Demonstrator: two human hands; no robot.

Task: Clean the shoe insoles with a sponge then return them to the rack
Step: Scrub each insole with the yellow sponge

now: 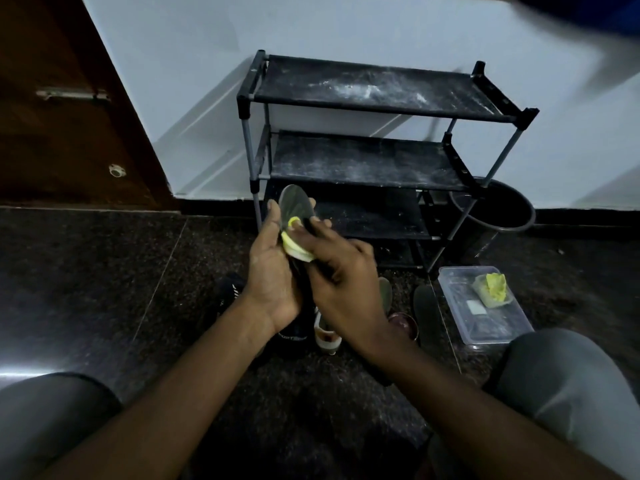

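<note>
In front of the black metal-and-fabric shoe rack [363, 161], held upright: thin grey foam insole [295, 202], lower part wrapped by left hand [273, 271], fingers curled round its edges. Rubbed mid-length with yellow sponge [294, 247], pinched in right hand [346, 285]. Probably handled light, floppy, damp-slick; best supported along both edges. Further right, floored: clear plastic tub [491, 323].

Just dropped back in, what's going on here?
A seated person holds a grey insole in the left hand and presses a yellow sponge against it with the right hand, in front of the black rack, whose visible shelves are dusty and bare. More insoles lie on the floor by the shoes, near a clear tub holding another sponge.
</note>
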